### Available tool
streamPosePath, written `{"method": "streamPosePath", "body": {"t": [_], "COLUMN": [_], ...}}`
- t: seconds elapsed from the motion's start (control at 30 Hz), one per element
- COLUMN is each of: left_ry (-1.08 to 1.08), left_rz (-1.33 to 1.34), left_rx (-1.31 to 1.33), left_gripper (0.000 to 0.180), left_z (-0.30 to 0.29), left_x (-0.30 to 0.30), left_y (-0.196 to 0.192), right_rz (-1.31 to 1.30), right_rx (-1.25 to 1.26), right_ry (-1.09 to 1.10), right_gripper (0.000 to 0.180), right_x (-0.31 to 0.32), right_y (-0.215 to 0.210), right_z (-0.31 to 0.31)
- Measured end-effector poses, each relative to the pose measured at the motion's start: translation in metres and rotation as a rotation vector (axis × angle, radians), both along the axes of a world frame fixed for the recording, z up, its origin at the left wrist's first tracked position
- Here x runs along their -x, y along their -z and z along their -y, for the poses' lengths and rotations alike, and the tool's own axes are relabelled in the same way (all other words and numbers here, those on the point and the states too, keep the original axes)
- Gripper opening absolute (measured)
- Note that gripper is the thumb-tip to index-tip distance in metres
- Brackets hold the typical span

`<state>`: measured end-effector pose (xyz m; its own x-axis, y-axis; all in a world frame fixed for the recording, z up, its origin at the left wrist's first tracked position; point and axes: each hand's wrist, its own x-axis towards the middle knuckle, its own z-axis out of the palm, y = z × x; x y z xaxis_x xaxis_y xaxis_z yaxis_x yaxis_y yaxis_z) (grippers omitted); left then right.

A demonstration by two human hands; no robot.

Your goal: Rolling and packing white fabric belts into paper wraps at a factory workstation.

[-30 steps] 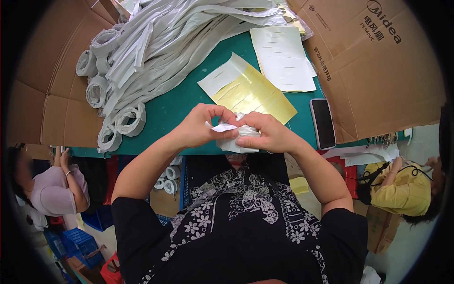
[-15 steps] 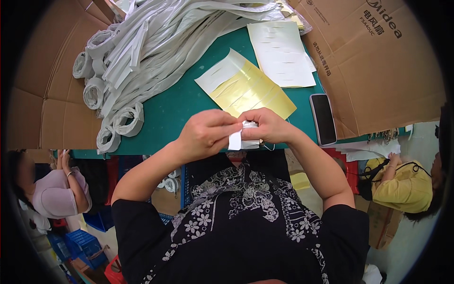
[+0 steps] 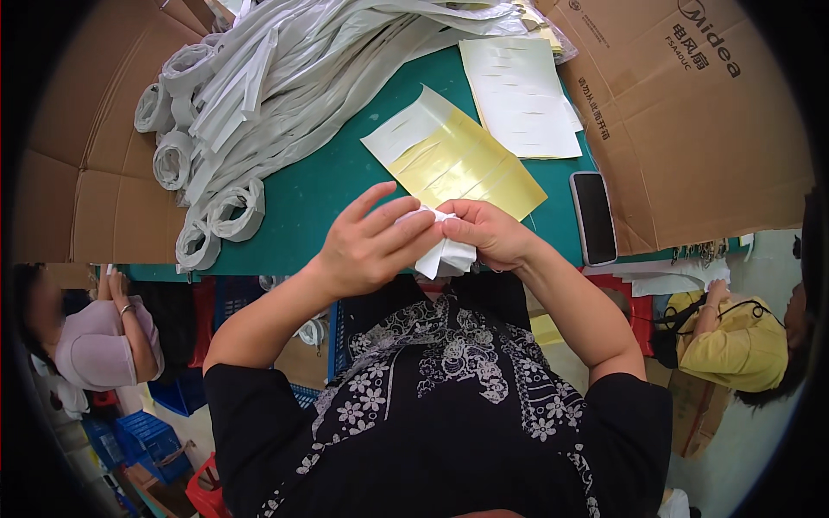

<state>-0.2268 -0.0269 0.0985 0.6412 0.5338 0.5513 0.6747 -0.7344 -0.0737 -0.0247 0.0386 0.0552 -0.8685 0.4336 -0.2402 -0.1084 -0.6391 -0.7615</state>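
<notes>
Wrapping step I'd guess, right hand (image 3: 490,235) clamped on the white roll (image 3: 452,257) nearside of the yellow sheet (image 3: 462,164), left hand (image 3: 363,249) touching, can't tell if pinching; next wants steady pressing

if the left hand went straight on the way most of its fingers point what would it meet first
The left hand would probably meet the small white bundle first; its fingertips seem to touch it, though depth is unclear. Just beyond is the right hand, gripping the bundle.
</notes>
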Motion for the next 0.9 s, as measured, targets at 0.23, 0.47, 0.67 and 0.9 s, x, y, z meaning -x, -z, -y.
{"method": "streamPosePath", "body": {"t": [0.23, 0.47, 0.67, 0.9], "left_ry": [0.185, 0.135, 0.095, -0.151], "left_rz": [0.112, 0.058, -0.170, 0.519], "left_rx": [0.515, 0.309, 0.093, 0.673], "left_gripper": [0.034, 0.033, 0.029, 0.041], "left_z": [-0.012, -0.006, -0.004, 0.018], "left_x": [0.015, 0.013, 0.017, 0.023], "left_y": [-0.008, 0.003, 0.016, 0.048], "right_rz": [0.228, 0.304, 0.299, 0.225], "right_rx": [-0.175, -0.197, 0.304, -0.578], "right_ry": [0.038, 0.063, 0.025, -0.156], "right_gripper": [0.028, 0.030, 0.040, 0.032], "right_x": [0.000, 0.010, 0.031, 0.038], "right_y": [0.002, 0.006, 0.001, 0.031], "right_z": [0.005, 0.010, 0.020, -0.002]}}
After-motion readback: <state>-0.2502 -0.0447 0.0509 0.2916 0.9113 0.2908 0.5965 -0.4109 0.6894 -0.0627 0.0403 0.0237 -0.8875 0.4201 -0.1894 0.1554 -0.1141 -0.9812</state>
